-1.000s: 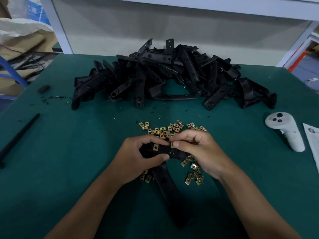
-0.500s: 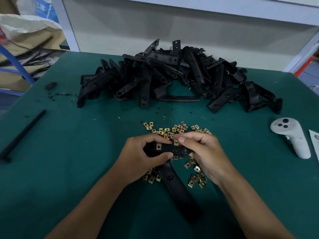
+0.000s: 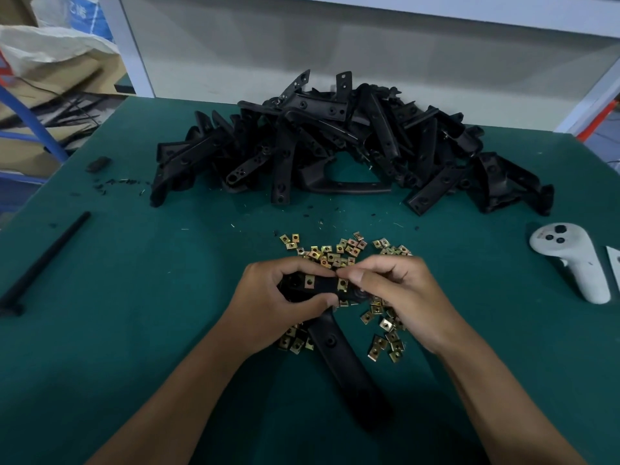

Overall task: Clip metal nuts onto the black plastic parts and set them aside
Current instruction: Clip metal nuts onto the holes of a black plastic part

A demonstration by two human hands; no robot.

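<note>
Holding the black part point(image 3: 330, 333) across the middle of the table point(image 3: 134, 330), the person keeps its long arm pointing back toward the near edge, probably so that the short cross end faces up and sits right over the loose nuts point(image 3: 335, 251) where fresh ones are within reach. The left hand point(image 3: 268, 310) wraps that cross end, its fingers curled over the top edge and its thumb pressed along the lower side, which looks like a bracing grip meant to steady the piece while a clip is pushed on. One nut point(image 3: 309, 282) already sits on the cross end, just beside the left fingers. The right hand point(image 3: 399, 297) comes in from the other side with fingers curled and thumb and forefinger closed on a second nut point(image 3: 342, 283) at the edge of the part; whether it is fully seated I cannot tell. More nuts lie scattered under and beside both hands. The big pile of black parts point(image 3: 335, 146) waits along the far edge, apparently the stock not yet done. A white controller point(image 3: 570, 260) lies near the right edge and a black rod point(image 3: 47, 260) near the left edge, both well apart from the work.
</note>
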